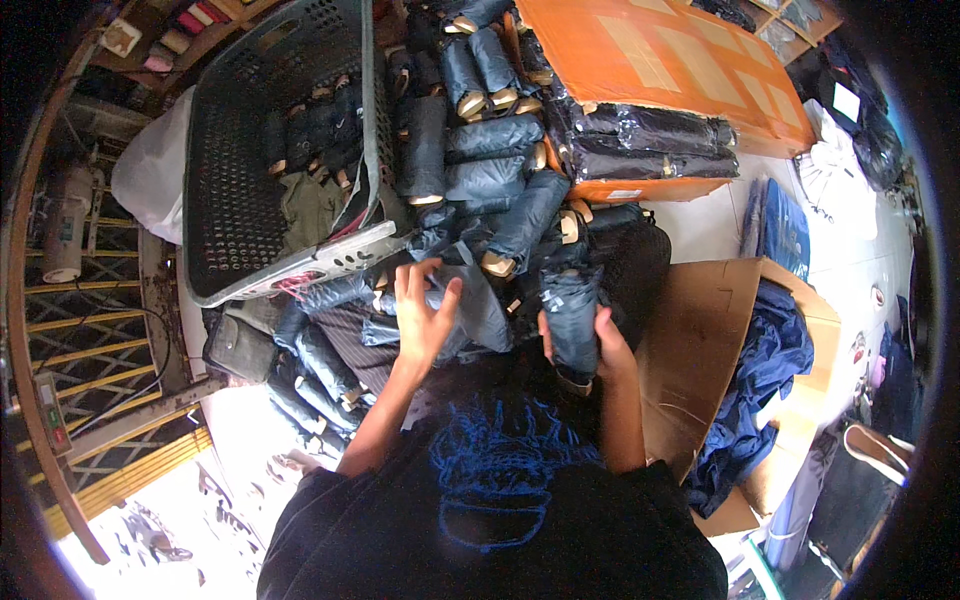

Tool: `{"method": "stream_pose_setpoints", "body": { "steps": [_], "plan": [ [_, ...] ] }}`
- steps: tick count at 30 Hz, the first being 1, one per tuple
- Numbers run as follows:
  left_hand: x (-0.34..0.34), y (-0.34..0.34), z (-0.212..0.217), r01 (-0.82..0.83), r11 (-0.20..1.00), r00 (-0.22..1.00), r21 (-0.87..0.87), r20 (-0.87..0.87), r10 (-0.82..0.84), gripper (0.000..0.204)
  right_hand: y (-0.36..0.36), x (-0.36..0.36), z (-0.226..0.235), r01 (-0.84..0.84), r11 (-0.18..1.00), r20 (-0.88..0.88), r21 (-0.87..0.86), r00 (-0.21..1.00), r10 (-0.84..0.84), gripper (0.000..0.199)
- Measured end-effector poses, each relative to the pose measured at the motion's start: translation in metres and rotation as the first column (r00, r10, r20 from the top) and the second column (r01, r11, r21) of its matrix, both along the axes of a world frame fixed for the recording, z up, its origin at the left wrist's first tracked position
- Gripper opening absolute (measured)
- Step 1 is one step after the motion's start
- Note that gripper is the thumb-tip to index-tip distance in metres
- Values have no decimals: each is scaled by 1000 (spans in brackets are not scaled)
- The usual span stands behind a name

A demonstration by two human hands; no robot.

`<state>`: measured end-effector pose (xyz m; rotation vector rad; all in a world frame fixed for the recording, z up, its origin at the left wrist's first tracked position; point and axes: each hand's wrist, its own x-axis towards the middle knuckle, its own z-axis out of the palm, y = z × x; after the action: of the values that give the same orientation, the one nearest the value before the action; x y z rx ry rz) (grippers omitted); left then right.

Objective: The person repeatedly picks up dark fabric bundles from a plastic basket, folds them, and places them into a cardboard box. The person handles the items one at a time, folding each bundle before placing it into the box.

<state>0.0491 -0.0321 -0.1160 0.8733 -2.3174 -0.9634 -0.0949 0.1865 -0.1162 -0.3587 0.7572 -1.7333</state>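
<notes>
In my right hand (612, 343) is a dark, plastic-wrapped roll (572, 322), held upright in front of my chest with the thumb along its side. My left hand (422, 315) is open, its fingers spread and bent, with nothing visible in them. Just beside it lies a thin grey-blue plastic bag (475, 305); whether the fingertips touch it I cannot tell. Beyond both hands spreads a heap of similar dark rolls (490, 178), several with tan ends showing.
A dark perforated plastic crate (375, 130) with more rolls inside stands tilted at the left. An orange taped carton (690, 75) holding wrapped dark packs is at the far right. Close on my right, a brown open carton (690, 350) contains crumpled blue cloth (745, 400).
</notes>
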Motion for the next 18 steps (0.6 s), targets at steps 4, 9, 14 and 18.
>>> {"method": "stream_pose_setpoints", "body": {
  "steps": [4, 9, 14, 18],
  "plan": [
    [-18, -14, 3, -118, 992, 991, 46, 66, 115, 41, 0, 2, 2, 27, 999, 174, 46, 984, -35, 83],
    [-5, -10, 0, 36, 984, 994, -176, 111, -17, 30, 6, 10, -9, -29, 997, 142, -71, 989, 39, 86],
    [16, -12, 10, -53, 996, 999, 70, -8, 53, 16, 5, 6, 1, -130, 990, 86, -52, 987, 134, 87],
    [14, 4, 70, -106, 952, 949, -288, -315, 10, 19, -18, 18, 36, -114, 992, 109, -46, 987, 119, 98]
  ]
}}
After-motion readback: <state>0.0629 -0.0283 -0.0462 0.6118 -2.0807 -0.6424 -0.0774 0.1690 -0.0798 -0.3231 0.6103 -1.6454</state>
